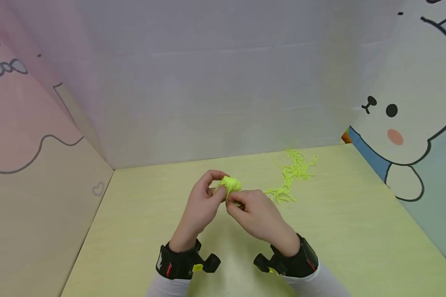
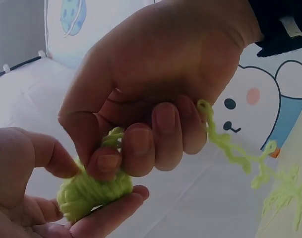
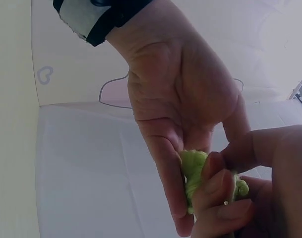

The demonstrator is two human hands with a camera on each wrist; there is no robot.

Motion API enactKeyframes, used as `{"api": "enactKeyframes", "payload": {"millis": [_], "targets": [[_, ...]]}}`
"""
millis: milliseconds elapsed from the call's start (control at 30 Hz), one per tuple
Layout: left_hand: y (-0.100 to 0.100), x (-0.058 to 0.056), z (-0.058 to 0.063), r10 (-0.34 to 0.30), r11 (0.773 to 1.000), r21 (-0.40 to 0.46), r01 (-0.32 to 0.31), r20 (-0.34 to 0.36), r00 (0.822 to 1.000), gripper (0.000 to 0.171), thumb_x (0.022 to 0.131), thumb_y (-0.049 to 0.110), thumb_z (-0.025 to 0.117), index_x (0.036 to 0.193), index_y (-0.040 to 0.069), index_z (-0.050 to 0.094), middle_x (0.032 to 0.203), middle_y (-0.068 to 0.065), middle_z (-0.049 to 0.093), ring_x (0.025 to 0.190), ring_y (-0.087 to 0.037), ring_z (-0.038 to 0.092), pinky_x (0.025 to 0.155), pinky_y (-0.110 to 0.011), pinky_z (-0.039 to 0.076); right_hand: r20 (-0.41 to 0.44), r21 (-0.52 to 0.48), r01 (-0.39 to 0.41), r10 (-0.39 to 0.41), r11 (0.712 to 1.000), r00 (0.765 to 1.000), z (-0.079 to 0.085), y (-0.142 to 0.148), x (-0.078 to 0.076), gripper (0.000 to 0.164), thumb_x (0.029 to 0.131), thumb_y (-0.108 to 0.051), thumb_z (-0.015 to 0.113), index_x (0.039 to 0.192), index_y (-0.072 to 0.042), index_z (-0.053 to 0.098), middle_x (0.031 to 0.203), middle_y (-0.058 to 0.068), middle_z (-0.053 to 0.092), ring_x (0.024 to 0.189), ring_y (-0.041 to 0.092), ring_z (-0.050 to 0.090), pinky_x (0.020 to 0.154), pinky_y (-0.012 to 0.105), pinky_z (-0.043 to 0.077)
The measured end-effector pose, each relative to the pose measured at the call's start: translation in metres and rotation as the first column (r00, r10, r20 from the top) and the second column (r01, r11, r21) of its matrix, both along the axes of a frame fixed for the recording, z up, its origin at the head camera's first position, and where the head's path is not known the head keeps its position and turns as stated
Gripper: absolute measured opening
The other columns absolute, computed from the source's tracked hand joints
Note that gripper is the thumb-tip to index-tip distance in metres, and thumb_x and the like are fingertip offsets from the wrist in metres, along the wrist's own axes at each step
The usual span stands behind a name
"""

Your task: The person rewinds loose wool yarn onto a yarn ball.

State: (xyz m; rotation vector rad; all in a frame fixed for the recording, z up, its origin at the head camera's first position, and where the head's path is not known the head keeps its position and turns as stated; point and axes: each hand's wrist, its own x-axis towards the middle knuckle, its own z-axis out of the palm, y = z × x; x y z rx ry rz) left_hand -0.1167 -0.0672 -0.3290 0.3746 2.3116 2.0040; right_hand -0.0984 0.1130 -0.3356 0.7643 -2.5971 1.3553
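Yarn bundle [image 1: 232, 184], neon yellow-green, up between both hands over the worktop [image 1: 134, 239], approx. centre! Looks v. light, soft, squashy; nothing to break, and yarn prob. won't slide much against skin. Main worry, I'd say: loops slipping or snagging, esp. if squeezed hard or tugged by one strand. Best hold? Round the fat middle of the wraps, w/ light pressure; for single strands, a thumb-and-index pinch close in, so the shape doesn't go.

Over to the left hand [image 1: 202, 206]: it's got the bundle, thumb on the near side, index arched round the far side. Left fingers [image 3: 169, 181] look long and only slightly bent in the right wrist view, parted by abt. the bundle's thickness. And the right hand [image 1: 258, 214]: right fingers [image 2: 166, 131] well curled, thumb and index almost tip to tip, pinching yarn at the bundle's edge. No. of strands in that pinch? Can't tell, too small.

Off to the right, a tangle of loose yarn [image 1: 299, 170], same colour, lies on the worktop, its near end just beside the right hand in the head view. Joined to the bundle? Can't tell, hand's in the way.
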Motion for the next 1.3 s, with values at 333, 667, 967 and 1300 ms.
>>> {"api": "enactKeyframes", "payload": {"millis": [333, 667, 967, 1300], "targets": [[-0.008, -0.006, 0.001, 0.024, 0.992, 0.123, -0.026, 0.018, 1.0, 0.037, 0.101, 0.007, 0.074, 0.136, 0.0, 0.063, 0.124, -0.019, 0.069, 0.092, -0.021, 0.074, 0.083, -0.03, 0.062, -0.003, -0.003, -0.005, 0.005, 1.0, 1.0, 0.001, 0.001, -0.002, 0.025, 0.103, -0.014, 0.061, 0.081, -0.023, 0.069, 0.066, -0.014, 0.046, 0.058, 0.005, 0.044, 0.055, 0.026, 0.036], [-0.011, -0.005, 0.006, 0.096, 0.931, 0.349, -0.106, 0.044, 0.994, 0.03, 0.103, 0.0, 0.067, 0.131, -0.01, 0.062, 0.112, -0.011, 0.073, 0.097, -0.018, 0.07, 0.086, -0.028, 0.059, 0.054, -0.018, -0.074, 0.075, 0.997, 0.996, -0.002, 0.0, -0.006, 0.024, 0.11, -0.021, 0.057, 0.097, -0.023, 0.077, 0.078, -0.014, 0.064, 0.06, 0.005, 0.047, 0.06, 0.028, 0.044], [-0.011, -0.003, 0.009, 0.107, 0.89, 0.437, -0.132, 0.082, 0.991, 0.018, 0.102, -0.003, 0.064, 0.114, 0.004, 0.051, 0.105, -0.011, 0.066, 0.091, -0.019, 0.071, 0.08, -0.031, 0.062, 0.14, -0.019, -0.112, 0.113, 0.994, 0.984, -0.008, -0.002, -0.01, 0.024, 0.113, -0.025, 0.056, 0.106, -0.018, 0.078, 0.065, -0.011, 0.05, 0.054, 0.008, 0.041, 0.058, 0.028, 0.038], [-0.022, 0.0, 0.013, -0.069, 0.966, 0.25, 0.059, 0.032, 0.997, 0.03, 0.096, -0.003, 0.071, 0.123, -0.004, 0.057, 0.106, -0.011, 0.073, 0.089, -0.019, 0.072, 0.082, -0.03, 0.061, 0.142, -0.047, -0.083, 0.089, 0.995, 0.986, -0.011, 0.008, -0.022, 0.02, 0.111, -0.017, 0.055, 0.101, -0.013, 0.072, 0.07, -0.007, 0.056, 0.056, 0.01, 0.047, 0.055, 0.028, 0.039]]}}
